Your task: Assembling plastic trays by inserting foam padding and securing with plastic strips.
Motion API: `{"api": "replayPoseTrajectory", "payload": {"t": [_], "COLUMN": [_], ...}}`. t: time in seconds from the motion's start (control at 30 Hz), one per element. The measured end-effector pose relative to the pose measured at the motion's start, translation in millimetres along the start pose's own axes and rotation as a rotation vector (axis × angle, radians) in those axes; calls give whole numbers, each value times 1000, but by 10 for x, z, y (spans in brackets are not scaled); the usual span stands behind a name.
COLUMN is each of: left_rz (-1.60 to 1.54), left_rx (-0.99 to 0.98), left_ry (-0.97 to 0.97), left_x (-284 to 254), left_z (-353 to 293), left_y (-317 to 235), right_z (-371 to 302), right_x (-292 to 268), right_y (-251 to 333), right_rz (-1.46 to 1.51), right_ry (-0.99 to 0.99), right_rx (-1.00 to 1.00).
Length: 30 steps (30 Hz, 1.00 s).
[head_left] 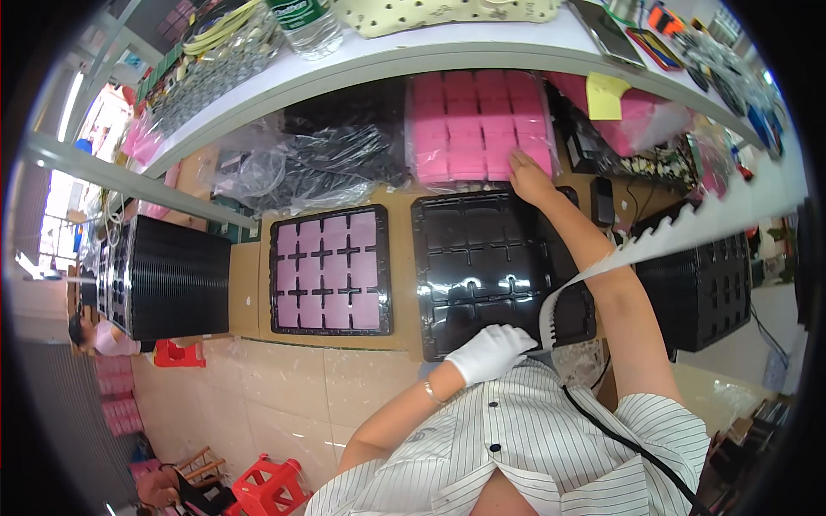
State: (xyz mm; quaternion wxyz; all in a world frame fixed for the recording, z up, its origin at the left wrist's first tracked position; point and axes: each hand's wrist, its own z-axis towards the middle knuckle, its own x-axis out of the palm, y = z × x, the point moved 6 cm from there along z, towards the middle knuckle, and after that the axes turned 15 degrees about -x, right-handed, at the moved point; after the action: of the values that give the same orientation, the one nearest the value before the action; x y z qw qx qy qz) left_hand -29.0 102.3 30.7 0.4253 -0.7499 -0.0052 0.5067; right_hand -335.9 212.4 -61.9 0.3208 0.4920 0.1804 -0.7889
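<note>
My bare right hand [531,178] reaches forward to the near right corner of a stack of pink sheets [465,129] with dark cross-shaped slots. Its fingers are closed at the sheet's edge. My left hand [490,354], in a white glove, lies at the front edge of a black plastic tray [469,258], its fingers stretched toward the right. Cross-shaped ridges divide that tray, and no pink sheet shows in it. To its left lies a second black tray [385,275] with pink-lilac pieces [323,271] in its compartments.
Tall stacks of black trays stand at the left [176,277] and right [701,292]. A white shelf [413,53] spans the far side, bearing a bottle [303,26] and a phone [607,33]. A white toothed strip [671,232] crosses the right side. Red stools [268,486] stand on the floor.
</note>
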Motion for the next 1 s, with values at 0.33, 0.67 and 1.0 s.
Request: {"api": "replayPoseTrajectory", "payload": {"t": [0.33,0.67,1.0], "left_rz": [-143,-1122,-1692], "left_rx": [-430,-646,-446], "left_ry": [190,-227,-617], "left_x": [-319,-1106,-556], "left_z": [-450,224,1108], "left_y": [807,1228,1439], "right_z": [462,443,-384], "right_x": [-12,-196,-1423], "right_y": [-229,-491,309], "right_rz": [641,1175,1467], "right_ry": [216,-353,-620], "right_rx": [-72,646,693]}}
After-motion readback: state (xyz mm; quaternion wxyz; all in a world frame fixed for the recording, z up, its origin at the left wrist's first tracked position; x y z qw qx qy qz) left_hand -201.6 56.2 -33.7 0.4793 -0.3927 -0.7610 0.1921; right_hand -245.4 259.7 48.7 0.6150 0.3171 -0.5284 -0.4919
